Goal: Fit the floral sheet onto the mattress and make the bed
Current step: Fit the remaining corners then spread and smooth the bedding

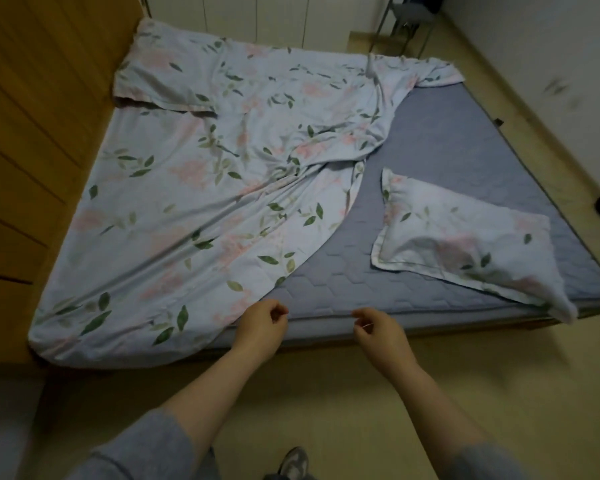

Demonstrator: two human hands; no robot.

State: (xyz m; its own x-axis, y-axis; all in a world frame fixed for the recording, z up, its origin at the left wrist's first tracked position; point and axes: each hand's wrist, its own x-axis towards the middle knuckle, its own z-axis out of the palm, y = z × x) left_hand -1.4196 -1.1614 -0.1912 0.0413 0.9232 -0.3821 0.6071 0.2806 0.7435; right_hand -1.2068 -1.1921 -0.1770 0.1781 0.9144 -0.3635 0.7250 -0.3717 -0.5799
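The floral sheet covers the left half of the blue quilted mattress; its near left corner is wrapped over the mattress corner, and its free edge runs diagonally, bunched toward the far right corner. My left hand hovers at the near mattress edge beside the sheet's hem, fingers loosely curled, holding nothing. My right hand hangs a little to the right over the bare mattress edge, also loosely curled and empty.
A floral pillow lies on the bare mattress at the near right, its corner hanging over the edge. Another pillow sits at the far left. A wooden panel borders the bed's left side. A metal chair stands beyond the bed.
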